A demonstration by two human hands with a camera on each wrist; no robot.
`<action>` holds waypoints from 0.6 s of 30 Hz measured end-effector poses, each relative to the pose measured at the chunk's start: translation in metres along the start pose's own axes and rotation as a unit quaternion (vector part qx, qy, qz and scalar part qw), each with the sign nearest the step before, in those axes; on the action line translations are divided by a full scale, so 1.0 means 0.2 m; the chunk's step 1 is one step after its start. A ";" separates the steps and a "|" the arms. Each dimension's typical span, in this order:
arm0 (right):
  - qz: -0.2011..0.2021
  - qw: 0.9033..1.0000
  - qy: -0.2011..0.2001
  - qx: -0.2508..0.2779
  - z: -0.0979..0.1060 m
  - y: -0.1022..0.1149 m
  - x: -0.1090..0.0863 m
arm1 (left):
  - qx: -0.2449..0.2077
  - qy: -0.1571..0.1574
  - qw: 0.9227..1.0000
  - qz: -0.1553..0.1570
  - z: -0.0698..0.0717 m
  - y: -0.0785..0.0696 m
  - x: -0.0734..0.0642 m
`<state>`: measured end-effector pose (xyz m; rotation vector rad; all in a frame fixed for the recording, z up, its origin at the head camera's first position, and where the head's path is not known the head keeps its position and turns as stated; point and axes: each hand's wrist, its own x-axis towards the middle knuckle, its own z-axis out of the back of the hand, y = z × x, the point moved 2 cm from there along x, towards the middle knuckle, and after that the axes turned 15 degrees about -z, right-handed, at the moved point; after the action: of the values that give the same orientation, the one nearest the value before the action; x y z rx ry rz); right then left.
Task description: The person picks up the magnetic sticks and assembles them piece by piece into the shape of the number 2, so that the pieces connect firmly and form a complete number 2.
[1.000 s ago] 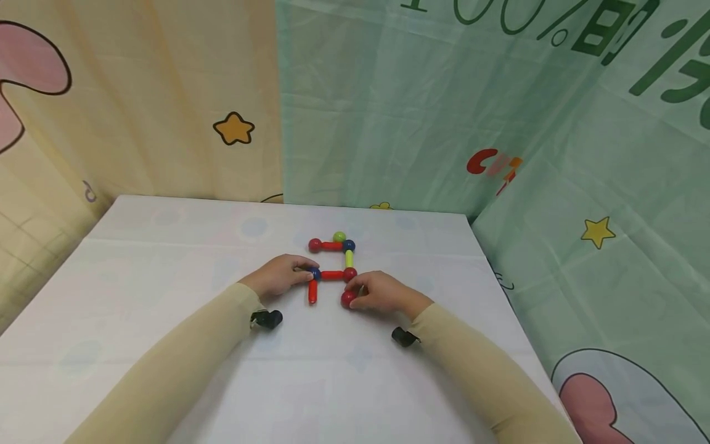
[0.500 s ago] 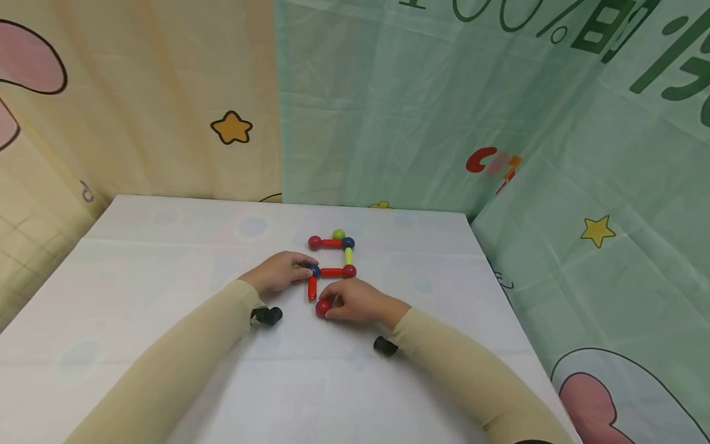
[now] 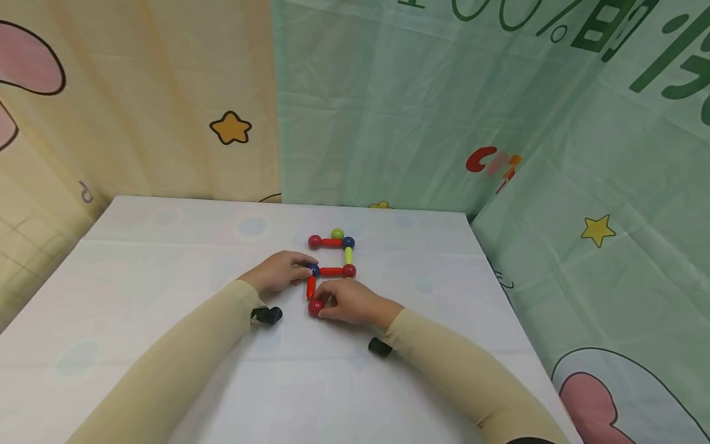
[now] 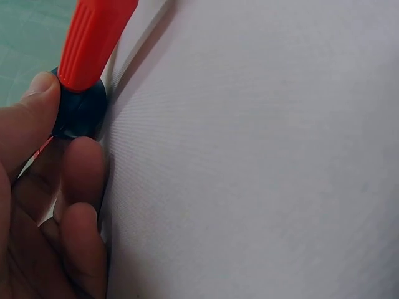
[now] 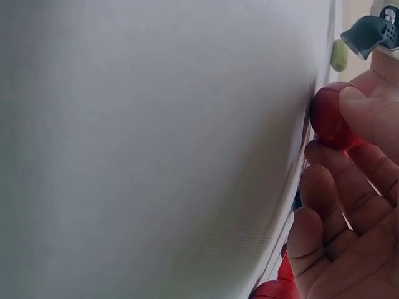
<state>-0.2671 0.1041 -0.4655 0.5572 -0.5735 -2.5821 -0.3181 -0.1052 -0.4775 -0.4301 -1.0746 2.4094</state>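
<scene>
My left hand (image 3: 279, 272) pinches a dark blue ball (image 4: 83, 112) between thumb and fingers on the table. From this ball a red rod (image 3: 311, 287) points toward me, and a second red rod (image 3: 331, 272) runs right to a red ball (image 3: 349, 271). My right hand (image 3: 355, 301) pinches another red ball (image 5: 333, 116), held at the near end of the first rod. The two look in contact or nearly so in the head view. A yellow-green rod (image 3: 348, 256) leads away from the right red ball to a dark blue ball (image 3: 348, 243).
Beyond the hands, a red rod (image 3: 332, 243) joins the far blue ball to a red ball (image 3: 314, 242). Just behind that rod is a green ball (image 3: 337, 234). A white cloth covers the table (image 3: 166, 277), and printed curtains (image 3: 377, 111) hang behind and at the sides.
My right hand has moved left with its red ball, from below the right red ball to the near end of the first rod. The left hand stays on the blue ball.
</scene>
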 end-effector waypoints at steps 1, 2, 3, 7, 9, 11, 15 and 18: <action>0.001 1.000 -0.001 0.001 0.00 0.00 0.00 | -0.001 -0.002 1.000 0.000 0.00 0.00 0.00; 0.002 1.000 -0.002 0.002 0.00 0.00 0.00 | -0.002 -0.002 1.000 -0.001 0.00 0.00 0.00; 0.004 1.000 -0.004 0.002 0.00 0.00 0.00 | -0.001 -0.002 1.000 -0.003 0.00 0.00 0.00; 0.003 1.000 -0.009 0.000 0.00 0.01 0.00 | -0.005 -0.003 1.000 -0.004 0.00 0.00 0.00; 0.001 1.000 -0.012 -0.002 0.00 0.01 0.00 | -0.006 -0.003 1.000 -0.004 0.00 0.00 0.00; -0.001 1.000 -0.012 -0.002 0.00 0.02 0.00 | -0.006 -0.004 1.000 -0.005 0.00 0.00 0.00; 0.001 1.000 -0.012 -0.002 0.00 0.02 0.00 | -0.006 -0.003 1.000 -0.006 0.00 0.00 0.00; 0.002 1.000 -0.011 -0.001 0.00 0.01 0.00 | -0.008 -0.004 1.000 -0.007 0.00 0.00 0.00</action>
<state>-0.2662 0.1013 -0.4647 0.5259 -0.5794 -2.5874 -0.3184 -0.1054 -0.4767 -0.4184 -1.0977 2.3940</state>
